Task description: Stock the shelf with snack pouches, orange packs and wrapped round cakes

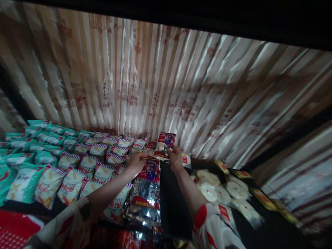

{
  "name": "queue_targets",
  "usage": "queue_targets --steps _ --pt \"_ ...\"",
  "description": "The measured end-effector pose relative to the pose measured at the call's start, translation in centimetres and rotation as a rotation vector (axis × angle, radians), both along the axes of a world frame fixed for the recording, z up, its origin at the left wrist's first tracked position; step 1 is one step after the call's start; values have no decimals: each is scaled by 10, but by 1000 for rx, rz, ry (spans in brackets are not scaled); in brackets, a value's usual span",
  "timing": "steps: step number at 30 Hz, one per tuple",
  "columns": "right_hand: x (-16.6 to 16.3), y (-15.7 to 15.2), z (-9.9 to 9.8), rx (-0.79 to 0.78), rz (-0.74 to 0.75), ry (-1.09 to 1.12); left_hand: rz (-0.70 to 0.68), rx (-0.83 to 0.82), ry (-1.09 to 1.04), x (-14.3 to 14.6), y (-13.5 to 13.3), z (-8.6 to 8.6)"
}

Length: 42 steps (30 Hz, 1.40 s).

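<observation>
A red snack packet [166,141] with a dark blue picture and a shiny lower part stands tilted up near the back of the shelf. My right hand [175,159] grips its lower right side, fingers closed. My left hand [136,164] is closed in a pinch at the packet's lower left edge; the exact contact of its fingertips is hard to see. Just behind the left fingers, another red packet [151,146] is partly covered. Below my hands lies a row of overlapping red and silver packets [147,188] of similar look.
White bags with striped edges [70,186] fill rows on the left, with teal bags [26,181] beyond them. Clear packs of round pale items [209,191] and yellow packs [263,199] lie on the right. A wrinkled printed sheet [155,79] covers the back. Black shelf surface [173,200] shows between.
</observation>
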State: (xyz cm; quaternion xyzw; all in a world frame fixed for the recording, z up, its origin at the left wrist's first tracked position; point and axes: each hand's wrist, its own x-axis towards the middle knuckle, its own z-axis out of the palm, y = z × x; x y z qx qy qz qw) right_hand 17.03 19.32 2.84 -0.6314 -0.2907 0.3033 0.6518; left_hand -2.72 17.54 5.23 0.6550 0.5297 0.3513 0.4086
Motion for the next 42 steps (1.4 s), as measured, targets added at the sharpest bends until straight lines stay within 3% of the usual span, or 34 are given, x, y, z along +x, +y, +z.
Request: queue_targets --steps 11,22,34,42 --pt "-9 5 -12 -30 67 -92 58 6 -33 0 5 -15" --pt "-11 14 -17 -131 124 -335 130 33 -59 -10 9 -28" --pt "-9 19 -26 -249 166 -534 124 1 -66 -15 11 -25" --pt "-5 15 -21 -384 222 -677 109 -4 -66 -15 12 -25"
